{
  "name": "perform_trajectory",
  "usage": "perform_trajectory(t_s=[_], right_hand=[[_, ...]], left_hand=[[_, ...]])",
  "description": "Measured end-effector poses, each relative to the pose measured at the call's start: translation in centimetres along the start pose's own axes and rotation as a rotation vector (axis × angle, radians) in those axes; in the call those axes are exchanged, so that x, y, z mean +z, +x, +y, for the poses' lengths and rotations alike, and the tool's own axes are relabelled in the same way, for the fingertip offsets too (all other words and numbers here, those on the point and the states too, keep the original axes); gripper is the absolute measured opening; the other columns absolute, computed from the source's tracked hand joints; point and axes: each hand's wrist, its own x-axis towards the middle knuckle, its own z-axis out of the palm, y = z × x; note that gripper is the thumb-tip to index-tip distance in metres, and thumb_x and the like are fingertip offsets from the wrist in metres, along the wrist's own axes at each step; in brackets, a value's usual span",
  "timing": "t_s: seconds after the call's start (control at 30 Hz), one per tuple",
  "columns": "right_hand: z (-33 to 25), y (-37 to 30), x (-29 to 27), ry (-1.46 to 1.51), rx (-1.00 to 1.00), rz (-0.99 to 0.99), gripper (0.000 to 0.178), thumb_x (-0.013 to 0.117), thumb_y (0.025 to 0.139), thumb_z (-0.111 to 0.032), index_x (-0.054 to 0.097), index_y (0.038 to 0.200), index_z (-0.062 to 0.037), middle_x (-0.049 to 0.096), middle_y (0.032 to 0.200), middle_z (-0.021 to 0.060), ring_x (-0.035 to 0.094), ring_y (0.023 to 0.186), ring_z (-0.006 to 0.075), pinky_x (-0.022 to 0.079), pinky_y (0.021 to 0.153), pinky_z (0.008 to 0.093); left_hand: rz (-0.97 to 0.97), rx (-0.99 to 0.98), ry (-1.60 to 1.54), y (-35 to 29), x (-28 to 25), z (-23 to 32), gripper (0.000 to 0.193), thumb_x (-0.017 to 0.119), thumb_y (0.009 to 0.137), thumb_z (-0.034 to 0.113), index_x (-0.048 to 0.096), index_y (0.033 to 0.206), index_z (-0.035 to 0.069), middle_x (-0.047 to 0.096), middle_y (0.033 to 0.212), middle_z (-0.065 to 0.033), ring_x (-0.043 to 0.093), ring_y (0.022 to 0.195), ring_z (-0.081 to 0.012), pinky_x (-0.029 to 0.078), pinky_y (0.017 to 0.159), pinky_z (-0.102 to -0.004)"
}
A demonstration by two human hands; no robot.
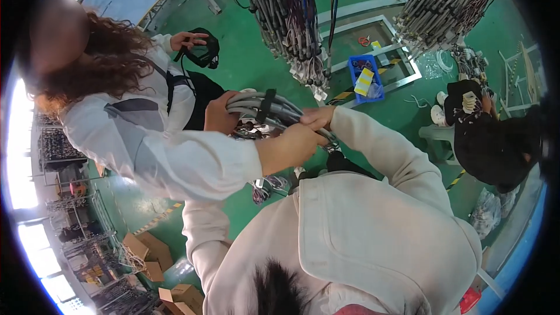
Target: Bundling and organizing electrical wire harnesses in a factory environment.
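Observation:
A thick bundle of grey cables (pixel 248 102), wrapped by a black band, lies across between my two hands. My left hand (pixel 220 114) is closed round its left end; a co-worker's white sleeve hides most of that forearm. At the right end, my right hand (pixel 318 118) grips the same bundle. The co-worker's hand (pixel 293 144) also reaches in from the left and touches the bundle just below my right hand. Under it, connectors and more cable partly show, largely hidden by arms.
The co-worker stands close at my left, a black strapped object (pixel 201 49) in the other hand. Large cable bunches (pixel 280 17) hang ahead. Beyond are a blue bin (pixel 376 94) and a metal frame (pixel 415 69). Someone in black sits at right, near a stool (pixel 438 135). Cartons (pixel 153 251) lie lower left.

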Motion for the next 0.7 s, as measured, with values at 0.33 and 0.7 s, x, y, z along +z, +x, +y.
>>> perform_trajectory(t_s=[0.33, 0.7], right_hand=[[-10.2, -0.4, 8.8, 0.055, -0.075, 0.449, 0.021, 0.062, 0.073, -0.013, 0.054, 0.084, 0.0029, 0.055, 0.066, 0.0056, 0.053, 0.056, 0.0106, 0.041, 0.048, 0.0229], [-13.3, -0.6, 9.7, 0.036, -0.394, 0.528, 0.015, 0.059, 0.07, -0.007, 0.055, 0.082, 0.0012, 0.055, 0.064, 0.0026, 0.049, 0.051, 0.0066, 0.037, 0.046, 0.0191]], left_hand=[[0.13, 0.055, 1.071, -7.9, -1.8, -5.8, 0.06, 0.055, 0.079, 0.043, 0.039, 0.121, 0.004, 0.047, 0.114, -0.0107, 0.052, 0.09, -0.0225, 0.041, 0.086, -0.0362], [-2.211, 1.847, 2.382, -3.8, 12.1, 3.2, 0.02, 0.068, 0.075, 0.01, 0.057, 0.089, 0.001, 0.058, 0.078, 0.0004, 0.049, 0.068, -0.005, 0.04, 0.06, -0.0223]])
